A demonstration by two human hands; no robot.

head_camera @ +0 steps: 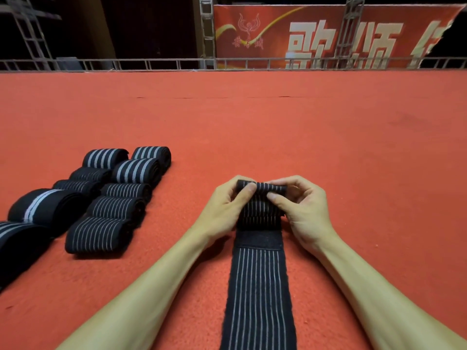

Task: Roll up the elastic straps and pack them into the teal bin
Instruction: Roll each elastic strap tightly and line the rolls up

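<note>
Both left hand (225, 205) and right hand (303, 208) pinch the strap (257, 286), partly rolled.

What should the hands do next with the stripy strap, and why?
Probably roll the small roll one more turn toward the body. The left hand and right hand both pinch it, but most of the strap lies flat and unrolled on the red carpet.

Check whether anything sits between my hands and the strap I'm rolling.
Nothing visible does. The left hand and right hand both pinch the rolled end of the striped elastic strap, whose tail lies flat on the red carpet. The finished rolls sit apart, off to the left. No teal bin is in view.
</note>
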